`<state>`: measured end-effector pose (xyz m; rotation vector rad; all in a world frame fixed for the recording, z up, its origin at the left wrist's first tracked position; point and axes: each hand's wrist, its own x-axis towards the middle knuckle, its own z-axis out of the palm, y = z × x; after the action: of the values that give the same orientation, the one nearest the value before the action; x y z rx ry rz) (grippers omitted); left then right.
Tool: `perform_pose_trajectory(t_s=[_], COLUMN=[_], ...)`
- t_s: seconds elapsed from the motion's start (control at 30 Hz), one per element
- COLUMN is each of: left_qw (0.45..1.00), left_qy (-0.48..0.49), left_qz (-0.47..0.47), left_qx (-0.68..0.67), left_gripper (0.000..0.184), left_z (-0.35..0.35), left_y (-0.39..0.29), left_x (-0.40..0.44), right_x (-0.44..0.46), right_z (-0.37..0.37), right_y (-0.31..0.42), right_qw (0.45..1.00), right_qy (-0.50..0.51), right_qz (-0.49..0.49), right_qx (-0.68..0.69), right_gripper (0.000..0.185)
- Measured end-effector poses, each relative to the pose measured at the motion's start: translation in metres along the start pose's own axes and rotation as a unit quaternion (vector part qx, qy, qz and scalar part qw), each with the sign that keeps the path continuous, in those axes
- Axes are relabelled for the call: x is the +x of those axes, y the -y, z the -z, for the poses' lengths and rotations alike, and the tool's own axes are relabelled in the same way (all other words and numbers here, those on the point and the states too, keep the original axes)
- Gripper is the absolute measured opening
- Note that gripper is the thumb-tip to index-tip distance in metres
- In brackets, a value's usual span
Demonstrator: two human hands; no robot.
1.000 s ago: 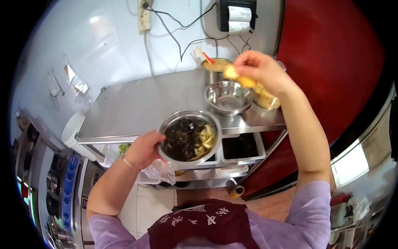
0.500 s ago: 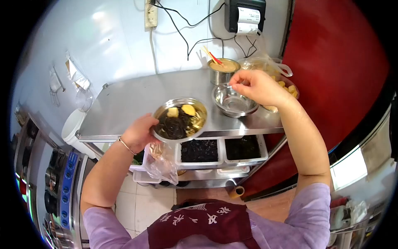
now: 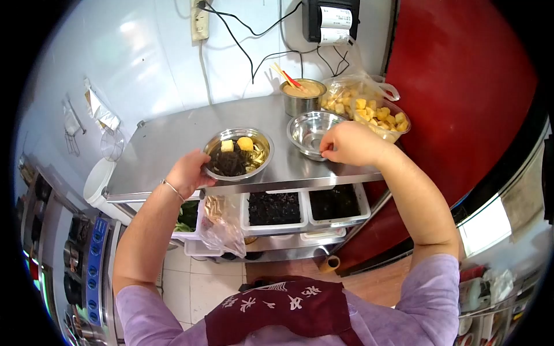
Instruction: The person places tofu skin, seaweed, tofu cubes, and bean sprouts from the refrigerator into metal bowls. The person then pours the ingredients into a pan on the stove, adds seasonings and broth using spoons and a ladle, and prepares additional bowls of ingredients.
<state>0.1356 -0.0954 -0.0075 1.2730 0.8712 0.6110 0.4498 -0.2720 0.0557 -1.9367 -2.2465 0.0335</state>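
Note:
My left hand grips the left rim of a metal bowl near the front edge of the steel table. Dark shredded strands, pale strips and two yellow fried cubes lie in this bowl, which looks level. Whether its base touches the table, I cannot tell. My right hand is closed, thumb and fingers pinched at the right front rim of a second metal bowl, with no food visible in it. Just behind that bowl stands a metal pot of tan sauce, with a red-and-yellow handled utensil in it.
Yellow cubes fill a clear tub and a plastic bag at the back right. Below the steel table, white trays hold dark food. A printer and cables hang on the wall. A red panel borders the right.
My left hand has lowered the filled bowl and it looks more level. My right hand has come down from above the second bowl to its right front rim.

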Motion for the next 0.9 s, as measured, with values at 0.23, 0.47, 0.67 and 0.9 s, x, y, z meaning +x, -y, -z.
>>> perform_pose_trajectory(t_s=[0.23, 0.47, 0.67, 0.9], left_qw=[1.000, 1.000, 1.000, 1.000], left_qy=[-0.003, -0.006, -0.009, -0.021], left_qz=[0.012, 0.014, 0.009, 0.006], left_qx=[0.006, 0.013, 0.017, 0.010], left_gripper=[0.016, 0.018, 0.020, 0.019], left_z=[0.003, 0.004, 0.003, 0.000], left_y=[0.002, 0.006, 0.009, 0.006], left_x=[0.000, 0.003, 0.008, 0.006], right_x=[-0.003, 0.000, -0.002, -0.001], right_z=[-0.002, -0.012, -0.013, -0.011], right_y=[0.015, 0.018, 0.023, 0.026], right_qw=[0.994, 0.972, 0.963, 0.958], right_qy=[-0.012, -0.048, -0.056, -0.054], right_qz=[0.013, 0.057, 0.086, 0.094], right_qx=[-0.103, -0.221, -0.250, -0.265], right_gripper=[0.013, 0.008, 0.006, 0.009])
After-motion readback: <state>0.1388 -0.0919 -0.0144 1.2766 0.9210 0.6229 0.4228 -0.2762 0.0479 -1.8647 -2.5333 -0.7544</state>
